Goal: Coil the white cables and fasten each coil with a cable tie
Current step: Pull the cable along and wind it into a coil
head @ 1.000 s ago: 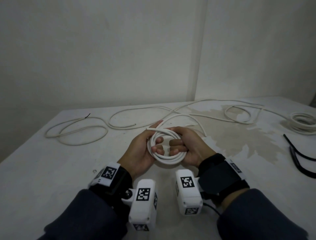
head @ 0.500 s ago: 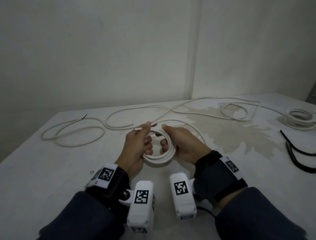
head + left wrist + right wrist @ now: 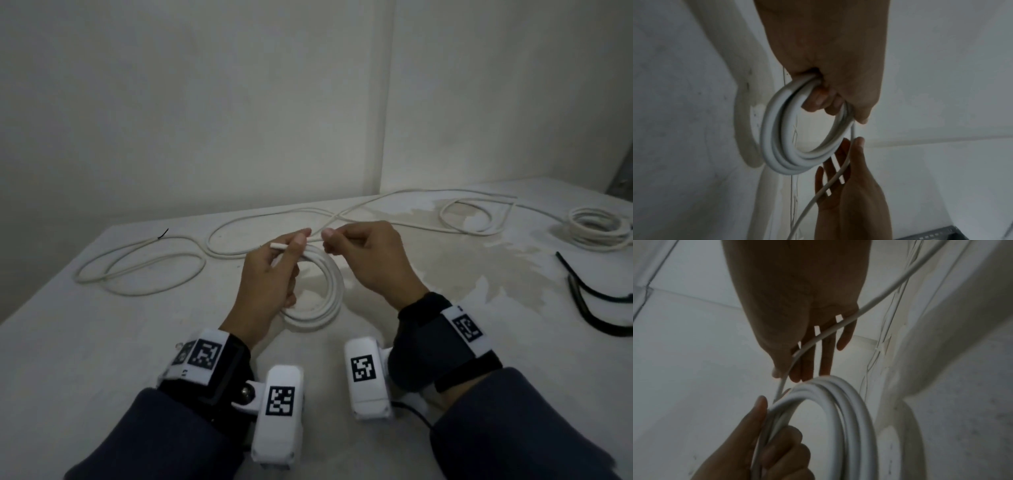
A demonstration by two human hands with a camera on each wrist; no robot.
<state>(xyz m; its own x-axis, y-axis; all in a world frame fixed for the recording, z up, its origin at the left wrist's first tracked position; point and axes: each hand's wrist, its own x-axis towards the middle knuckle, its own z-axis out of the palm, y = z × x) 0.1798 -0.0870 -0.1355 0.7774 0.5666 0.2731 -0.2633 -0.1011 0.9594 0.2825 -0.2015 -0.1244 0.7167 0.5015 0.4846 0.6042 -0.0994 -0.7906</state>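
Observation:
My left hand (image 3: 270,274) grips a small coil of white cable (image 3: 329,294) of a few turns, fingers curled through the ring (image 3: 777,146) and thumb on top. The cable's cut end (image 3: 274,245) pokes out to the left past the thumb. My right hand (image 3: 366,260) is just right of the coil's top and pinches the loose strand (image 3: 818,337) leaving the coil between thumb and fingers. That strand (image 3: 376,202) runs on across the table towards the back right. The coil (image 3: 838,410) hangs upright, its lower edge near the table.
A second loose white cable (image 3: 137,267) lies in loops at the left of the white table (image 3: 102,342). A finished-looking white coil (image 3: 597,226) sits at the far right. Black cable ties (image 3: 589,298) lie near the right edge. Walls stand close behind the table.
Both hands have risen from the table. My right hand let go of the coil's right side and now pinches the strand at the top; the coil hangs from my left hand alone.

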